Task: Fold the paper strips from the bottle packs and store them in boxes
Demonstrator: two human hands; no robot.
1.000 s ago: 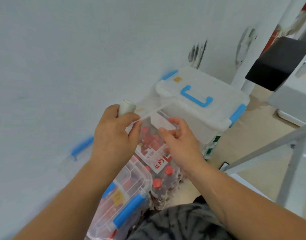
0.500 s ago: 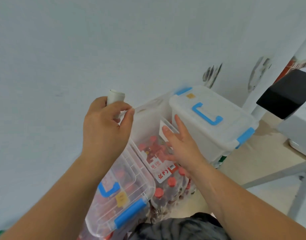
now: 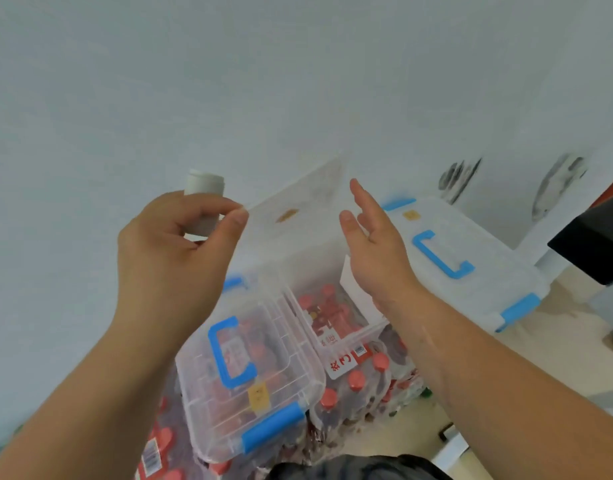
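The left hand (image 3: 173, 258) gripped a white paper roll (image 3: 204, 183) and pinched the box lid (image 3: 298, 202); the right hand (image 3: 374, 247) was open.
The roll looked light and crushable, best held loosely round its middle.

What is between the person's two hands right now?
In the head view, the raised clear box lid lies between the left hand, which holds a white roll, and the open right hand.

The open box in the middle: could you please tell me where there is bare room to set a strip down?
Free: the closed white box's lid around its blue handle, and the beige floor right of it. Crowded: the open box holds red-printed paper and a white strip, left hand and right hand at its raised lid.
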